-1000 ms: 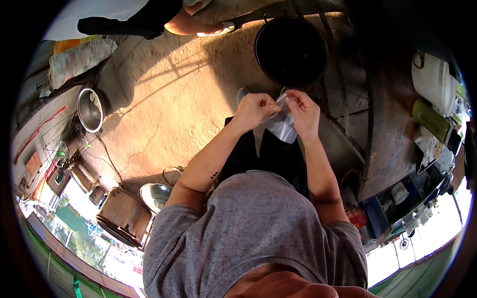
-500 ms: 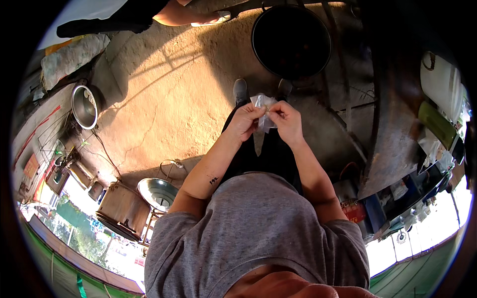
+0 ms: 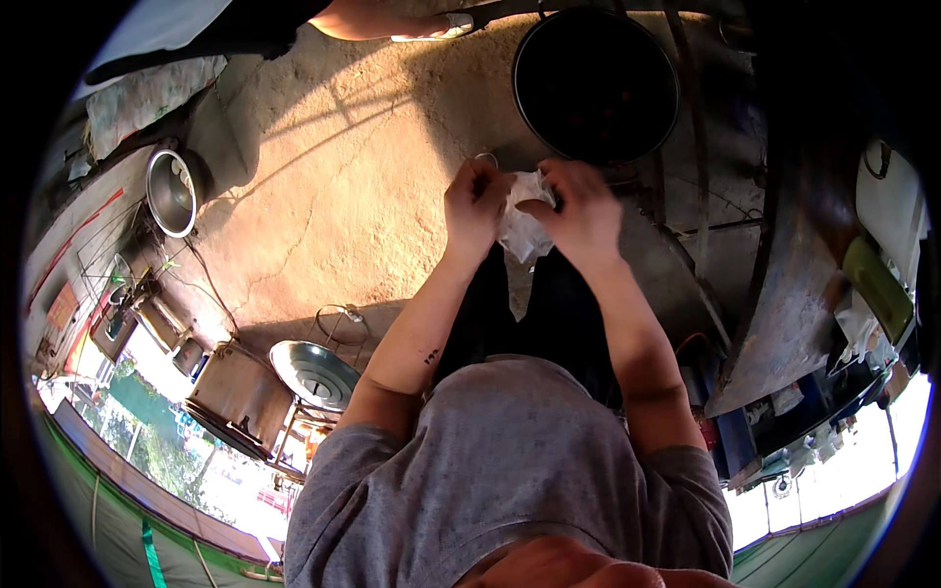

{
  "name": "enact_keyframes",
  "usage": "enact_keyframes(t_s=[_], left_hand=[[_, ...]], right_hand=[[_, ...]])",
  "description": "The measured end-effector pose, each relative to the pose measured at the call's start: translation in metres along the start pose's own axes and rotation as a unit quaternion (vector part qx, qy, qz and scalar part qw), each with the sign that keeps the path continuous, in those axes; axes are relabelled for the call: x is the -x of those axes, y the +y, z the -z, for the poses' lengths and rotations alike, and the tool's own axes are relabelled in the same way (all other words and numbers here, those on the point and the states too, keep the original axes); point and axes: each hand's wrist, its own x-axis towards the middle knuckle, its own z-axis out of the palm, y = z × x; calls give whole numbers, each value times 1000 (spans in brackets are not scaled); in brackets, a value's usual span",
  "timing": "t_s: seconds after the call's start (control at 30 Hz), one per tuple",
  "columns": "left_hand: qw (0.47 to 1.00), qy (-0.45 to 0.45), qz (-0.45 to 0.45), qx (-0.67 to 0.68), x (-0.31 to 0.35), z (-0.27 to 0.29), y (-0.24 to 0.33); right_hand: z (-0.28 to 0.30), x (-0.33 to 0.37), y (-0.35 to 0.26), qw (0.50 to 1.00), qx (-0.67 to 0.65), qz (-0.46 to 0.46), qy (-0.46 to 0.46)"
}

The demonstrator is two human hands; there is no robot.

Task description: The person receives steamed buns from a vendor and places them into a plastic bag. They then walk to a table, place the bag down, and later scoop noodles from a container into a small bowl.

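A crumpled, whitish see-through plastic bag (image 3: 522, 235) is stretched between my two hands, over my dark trousers. My left hand (image 3: 474, 208) has its fingers curled in and grips the bag's left edge. On the other side, my right hand (image 3: 586, 216) is closed with its thumb across the bag's upper right edge; its outer side is smeared by motion. Whether anything is inside the bag I cannot make out.
Ahead on the ground stands a large round black pan (image 3: 596, 88). A metal bowl (image 3: 171, 193) sits at the left, with a metal lid (image 3: 314, 374) and a big pot (image 3: 238, 400) nearer. A cluttered counter (image 3: 774, 323) runs along the right. Another person's leg (image 3: 377, 22) is at the far edge.
Both hands have moved slightly apart and the bag between them is more spread out. My right hand has turned with its back upward. The view has shifted a little.
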Motion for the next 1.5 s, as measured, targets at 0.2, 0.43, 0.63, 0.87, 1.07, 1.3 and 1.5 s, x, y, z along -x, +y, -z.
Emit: enact_keyframes(t_s=[0.2,0.43,0.63,0.87,1.07,1.3,1.5], left_hand=[[871,-9,-252,-421,-6,37,-28],[992,-77,90,-37,0,44,-20],[989,-72,119,-56,6,53,-48],[972,82,192,105,7,53,-62],[966,113,146,182,1,49,-65],[965,112,162,172,3,38,-61],[968,128,187,108,-1,35,-59]], right_hand=[[-19,19,36,986,-49,-158,-32],[-33,36,94,834,-415,-325,-161],[-80,-14,182,950,261,-152,-80],[-112,-32,228,884,340,-136,-289],[-94,-37,221,939,287,-123,-143],[-118,-45,229,906,294,-136,-271],[-114,-45,252,907,143,-234,-321]])
